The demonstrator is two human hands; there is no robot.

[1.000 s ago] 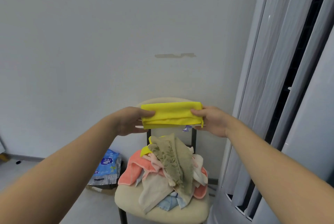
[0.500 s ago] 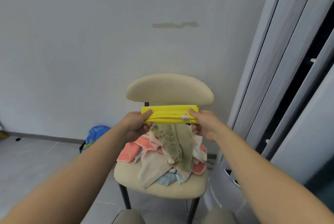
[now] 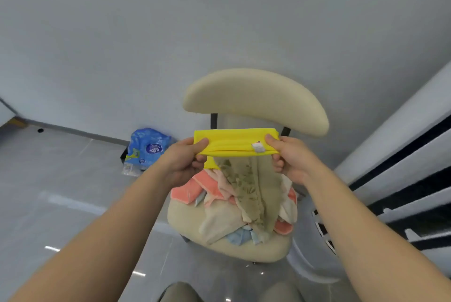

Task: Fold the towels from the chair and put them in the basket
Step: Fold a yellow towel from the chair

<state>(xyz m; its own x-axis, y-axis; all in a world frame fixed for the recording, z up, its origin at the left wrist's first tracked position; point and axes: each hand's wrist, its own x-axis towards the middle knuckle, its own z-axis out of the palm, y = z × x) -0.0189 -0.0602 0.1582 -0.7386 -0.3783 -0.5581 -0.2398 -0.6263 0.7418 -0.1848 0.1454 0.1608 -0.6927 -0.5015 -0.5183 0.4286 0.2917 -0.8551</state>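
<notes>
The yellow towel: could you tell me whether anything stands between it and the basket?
The basket is not in view, so that path cannot be judged. The left hand and right hand pinch the yellow towel by its ends, above the towel pile on the chair.

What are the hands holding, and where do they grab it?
Both hands hold the folded yellow towel above the chair: the left hand pinches its left end, the right hand its right end.

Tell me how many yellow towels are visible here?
2: the folded yellow towel, pinched by the left hand and right hand, and a yellow corner in the pile on the chair. Others may lie hidden.
</notes>
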